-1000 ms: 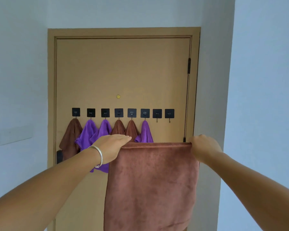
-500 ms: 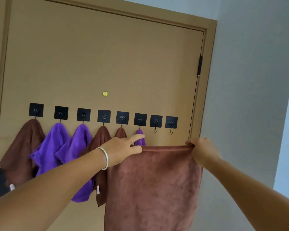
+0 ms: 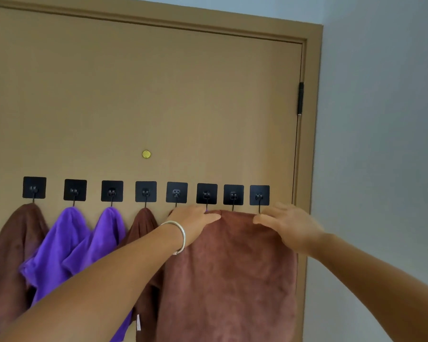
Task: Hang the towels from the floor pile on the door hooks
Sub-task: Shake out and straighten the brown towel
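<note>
- Left hand (image 3: 193, 223) is pinching the top edge of the brown towel (image 3: 232, 275); right hand (image 3: 287, 225) is lying across that edge, its grip unclear.
- The towel is hanging against the door (image 3: 143, 95), its edge just at six o'clock of the seventh hook (image 3: 233, 195).
- Towels are hanging from the first six hooks; I judge the eighth hook (image 3: 259, 195), at three o'clock of the seventh, remains free.

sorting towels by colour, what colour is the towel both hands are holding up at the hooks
Brown; the towel under the left hand and right hand shows clearly in the head view.
</note>
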A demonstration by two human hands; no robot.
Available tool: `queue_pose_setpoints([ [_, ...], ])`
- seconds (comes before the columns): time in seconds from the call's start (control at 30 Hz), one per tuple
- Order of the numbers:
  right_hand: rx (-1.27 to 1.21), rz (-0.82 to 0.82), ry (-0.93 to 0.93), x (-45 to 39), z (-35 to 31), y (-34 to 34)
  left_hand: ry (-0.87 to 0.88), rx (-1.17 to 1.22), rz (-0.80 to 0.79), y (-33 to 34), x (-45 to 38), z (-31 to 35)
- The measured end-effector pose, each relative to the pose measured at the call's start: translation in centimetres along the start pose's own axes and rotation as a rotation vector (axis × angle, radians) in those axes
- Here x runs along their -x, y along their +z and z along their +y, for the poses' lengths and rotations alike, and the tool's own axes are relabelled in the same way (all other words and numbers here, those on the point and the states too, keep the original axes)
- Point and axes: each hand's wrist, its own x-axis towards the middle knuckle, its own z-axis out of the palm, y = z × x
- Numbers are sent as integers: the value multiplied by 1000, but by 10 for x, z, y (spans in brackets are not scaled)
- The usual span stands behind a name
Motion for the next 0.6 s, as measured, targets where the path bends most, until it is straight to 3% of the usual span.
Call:
queue_pose_setpoints([
  [0.17,171,-222,91,-22,17,21,33,-258,-100,-3,-24,11],
  [0.3,161,-236,227,-42,26,34,-9,-364,-118,-2,-51,18],
  [0.6,51,-249,366,-78,12,85,-181,-336,-234,43,-85,32],
])
